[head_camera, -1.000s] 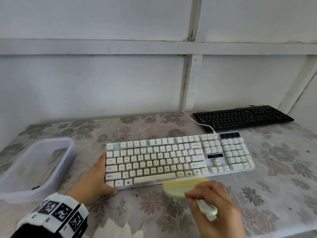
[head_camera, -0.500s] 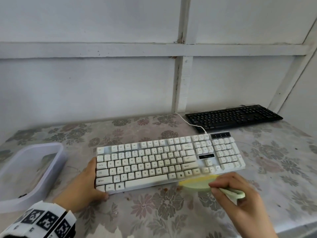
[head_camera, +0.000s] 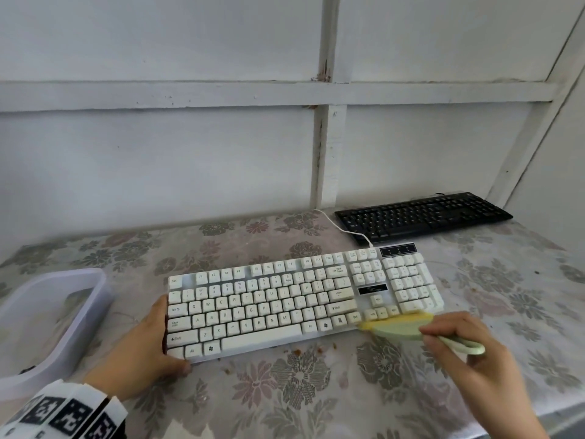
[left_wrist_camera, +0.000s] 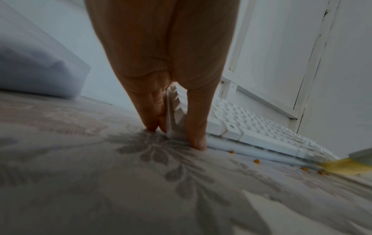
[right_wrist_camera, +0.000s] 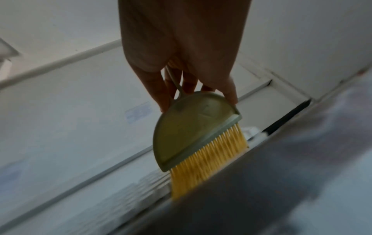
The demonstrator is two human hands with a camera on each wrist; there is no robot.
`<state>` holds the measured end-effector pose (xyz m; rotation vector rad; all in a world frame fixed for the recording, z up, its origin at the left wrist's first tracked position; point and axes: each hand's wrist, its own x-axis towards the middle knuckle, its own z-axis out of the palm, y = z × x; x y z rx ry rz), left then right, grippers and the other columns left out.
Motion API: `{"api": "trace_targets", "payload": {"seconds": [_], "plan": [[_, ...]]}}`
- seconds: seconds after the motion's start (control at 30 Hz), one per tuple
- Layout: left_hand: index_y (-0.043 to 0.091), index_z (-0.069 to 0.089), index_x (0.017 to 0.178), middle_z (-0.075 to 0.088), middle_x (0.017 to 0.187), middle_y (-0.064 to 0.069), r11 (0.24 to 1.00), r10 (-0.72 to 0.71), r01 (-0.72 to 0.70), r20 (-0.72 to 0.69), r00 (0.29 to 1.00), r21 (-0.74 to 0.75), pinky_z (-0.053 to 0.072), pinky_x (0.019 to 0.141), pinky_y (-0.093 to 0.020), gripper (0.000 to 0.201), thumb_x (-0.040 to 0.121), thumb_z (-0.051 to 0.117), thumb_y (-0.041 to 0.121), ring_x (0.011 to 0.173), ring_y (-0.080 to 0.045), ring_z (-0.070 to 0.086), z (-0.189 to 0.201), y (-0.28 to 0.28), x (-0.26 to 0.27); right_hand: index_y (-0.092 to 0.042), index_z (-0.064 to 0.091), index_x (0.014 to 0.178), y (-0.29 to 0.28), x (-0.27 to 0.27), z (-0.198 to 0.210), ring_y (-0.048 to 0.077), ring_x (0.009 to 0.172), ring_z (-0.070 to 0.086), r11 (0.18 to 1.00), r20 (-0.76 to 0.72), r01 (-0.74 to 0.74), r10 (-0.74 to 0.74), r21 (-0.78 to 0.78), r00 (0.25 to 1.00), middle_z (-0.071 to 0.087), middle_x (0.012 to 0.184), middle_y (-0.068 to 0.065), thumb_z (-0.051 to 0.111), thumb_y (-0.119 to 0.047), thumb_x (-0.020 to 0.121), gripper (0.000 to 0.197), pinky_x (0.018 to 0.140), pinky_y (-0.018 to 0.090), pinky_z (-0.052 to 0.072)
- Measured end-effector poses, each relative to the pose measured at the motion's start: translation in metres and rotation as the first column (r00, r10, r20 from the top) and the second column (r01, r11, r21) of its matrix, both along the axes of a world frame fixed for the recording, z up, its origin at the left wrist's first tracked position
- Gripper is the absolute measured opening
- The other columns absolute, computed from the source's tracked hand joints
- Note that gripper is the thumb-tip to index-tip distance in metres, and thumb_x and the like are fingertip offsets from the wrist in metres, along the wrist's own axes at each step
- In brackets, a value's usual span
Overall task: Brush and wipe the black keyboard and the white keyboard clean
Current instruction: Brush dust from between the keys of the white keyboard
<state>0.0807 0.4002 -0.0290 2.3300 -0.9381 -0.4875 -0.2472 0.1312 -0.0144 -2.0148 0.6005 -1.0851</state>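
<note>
The white keyboard (head_camera: 300, 299) lies across the middle of the flowered table. My left hand (head_camera: 148, 350) grips its left end, thumb at the near corner and fingers along the side edge (left_wrist_camera: 175, 114). My right hand (head_camera: 468, 350) holds a pale green brush (head_camera: 402, 327) by its handle. Its yellow bristles (right_wrist_camera: 209, 160) press on the keyboard's near right edge, under the arrow keys. The black keyboard (head_camera: 421, 215) lies at the back right, apart from both hands.
A translucent plastic tub (head_camera: 47, 318) stands at the left edge of the table. Small orange-brown crumbs (head_camera: 316, 349) lie on the cloth in front of the white keyboard. Its white cable (head_camera: 345, 229) runs back toward the wall. The table's front edge (head_camera: 563, 419) is near my right forearm.
My right hand has swept the brush rightward along the keyboard's near edge, from below the space bar to below the arrow keys. My left hand kept its hold.
</note>
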Motion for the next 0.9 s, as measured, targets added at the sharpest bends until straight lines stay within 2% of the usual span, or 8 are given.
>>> {"api": "trace_targets", "payload": {"seconds": [0.13,0.27,0.33,0.4,0.57,0.67,0.8,0.9], "plan": [[0.036,0.018,0.137,0.050,0.124,0.018,1.000,0.009,-0.009,0.008,1.000,0.021,0.048,0.089,-0.029,0.114,0.043,0.082,0.029,0.106,-0.003,0.053,0.001,0.000,0.000,-0.031,0.069,0.076,-0.019,-0.017,0.009,0.005,0.083,0.057,0.995,-0.029,0.101,-0.100,0.025,0.995,0.061,0.085,-0.009,0.067,0.012,0.074,0.043,0.068,0.008,0.042],[0.033,0.017,0.139,0.046,0.121,0.018,0.999,0.015,-0.015,0.013,1.000,0.032,0.038,0.075,-0.014,0.113,0.051,0.086,0.021,0.104,-0.003,0.049,0.002,-0.002,-0.002,-0.019,0.069,0.067,-0.014,-0.012,0.019,0.006,0.081,0.059,0.993,0.000,-0.037,0.037,0.114,0.999,0.063,0.080,-0.004,0.066,0.012,0.075,0.033,0.067,0.006,0.043],[0.032,0.017,0.140,0.046,0.121,0.018,0.999,0.015,-0.016,0.010,1.000,0.033,0.036,0.072,-0.009,0.114,0.051,0.086,0.019,0.103,-0.002,0.050,0.002,-0.002,-0.002,-0.021,0.070,0.068,-0.017,-0.012,0.022,0.007,0.083,0.060,0.984,-0.003,-0.045,0.047,0.172,0.999,0.064,0.081,-0.003,0.073,-0.018,0.077,0.010,0.069,0.006,0.044],[0.035,0.017,0.139,0.048,0.123,0.017,1.000,-0.001,0.001,0.004,1.000,0.022,0.040,0.075,-0.013,0.115,0.048,0.085,0.020,0.104,-0.001,0.052,0.002,0.000,-0.001,-0.024,0.070,0.073,-0.032,-0.021,0.021,0.009,0.085,0.061,0.986,-0.001,0.059,-0.060,0.153,0.998,0.064,0.082,-0.003,0.074,-0.040,0.071,0.016,0.071,0.005,0.043],[0.046,0.016,0.129,0.050,0.126,0.019,0.999,-0.032,0.031,-0.030,0.999,-0.027,0.044,0.087,-0.022,0.110,0.044,0.083,0.024,0.111,-0.004,0.052,0.004,0.002,-0.001,-0.021,0.070,0.074,-0.047,-0.027,0.024,0.011,0.081,0.058,0.990,-0.020,0.062,-0.060,0.124,0.998,0.063,0.080,-0.001,0.065,0.012,0.075,0.034,0.070,0.008,0.042],[0.052,0.016,0.125,0.049,0.125,0.023,0.998,-0.041,0.039,-0.047,0.998,-0.040,0.043,0.092,-0.026,0.109,0.041,0.082,0.028,0.113,-0.003,0.051,0.006,0.002,-0.002,-0.021,0.070,0.076,-0.053,-0.027,0.020,0.015,0.086,0.059,0.981,-0.047,0.081,-0.074,0.178,0.996,0.065,0.081,-0.001,0.064,0.009,0.078,0.031,0.071,0.009,0.042],[0.051,0.020,0.122,0.045,0.115,0.031,0.998,-0.053,0.051,-0.050,0.997,-0.036,0.039,0.083,-0.015,0.105,0.045,0.085,0.020,0.108,-0.001,0.049,0.007,0.000,-0.004,-0.032,0.067,0.079,-0.065,-0.035,0.024,-0.003,0.079,0.057,0.950,-0.066,0.282,-0.275,0.137,0.959,0.064,0.083,-0.016,0.065,0.003,0.080,0.035,0.065,0.002,0.040],[0.056,0.027,0.119,0.050,0.122,0.029,0.995,-0.086,0.081,-0.075,0.993,-0.062,0.043,0.099,-0.027,0.103,0.034,0.082,0.039,0.114,0.002,0.050,0.011,0.002,-0.002,-0.040,0.065,0.077,-0.061,-0.037,0.030,-0.001,0.080,0.055,0.932,-0.095,0.360,-0.355,0.046,0.930,0.061,0.087,-0.019,0.066,-0.002,0.080,0.038,0.062,0.003,0.039]]}}
